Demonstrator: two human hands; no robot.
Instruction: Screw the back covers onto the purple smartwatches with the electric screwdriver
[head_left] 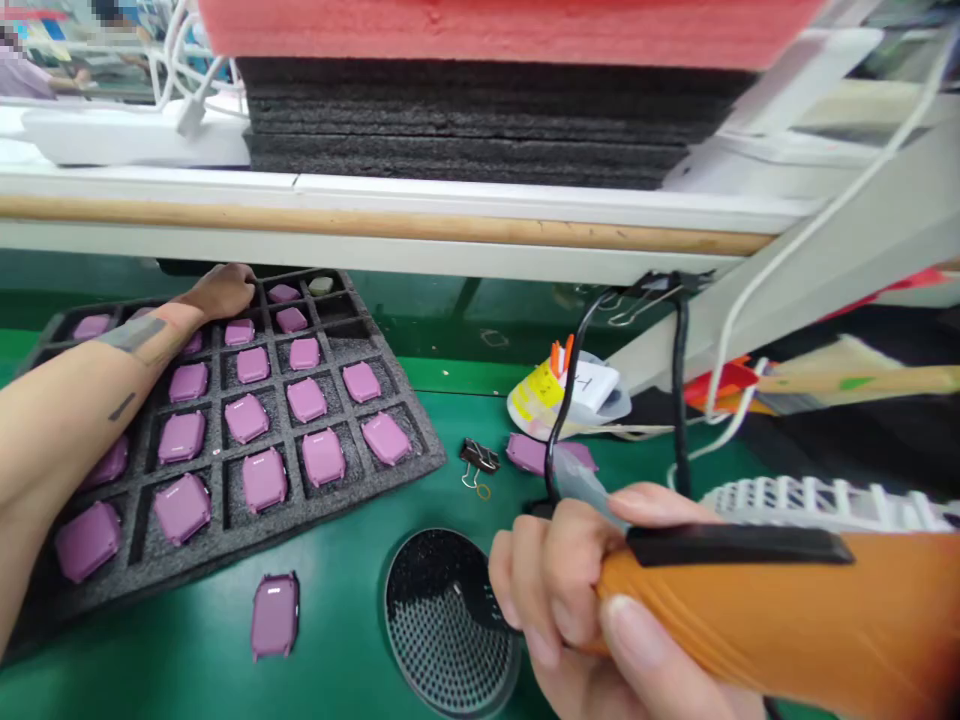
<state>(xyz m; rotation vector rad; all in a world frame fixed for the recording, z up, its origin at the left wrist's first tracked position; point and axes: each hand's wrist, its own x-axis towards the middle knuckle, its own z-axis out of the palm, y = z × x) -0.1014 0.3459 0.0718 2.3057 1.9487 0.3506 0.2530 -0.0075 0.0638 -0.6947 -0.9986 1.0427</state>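
My left hand (225, 290) reaches to the far side of a black foam tray (330, 505), its fingers curled down into a compartment. What they pinch is hidden. Purple watch-shaped cases (262, 478) lie in many of the tray's compartments. My right hand (577, 590) is wrapped around an orange electric screwdriver (735, 600) with a black lever, pointing left. Below its front end is a round dish (450, 640) of small holes, partly covered by tiny black pieces. One loose purple case (274, 615) lies on the green mat, between the tray and my body.
A binder clip (480, 455) and a purple part (529, 453) lie beyond the dish. A yellow-labelled container (536, 400) stands behind, near black cables (681, 380). A white shelf edge (450, 205) crosses above, carrying stacked black foam (465, 120). A brush (862, 383) lies right.
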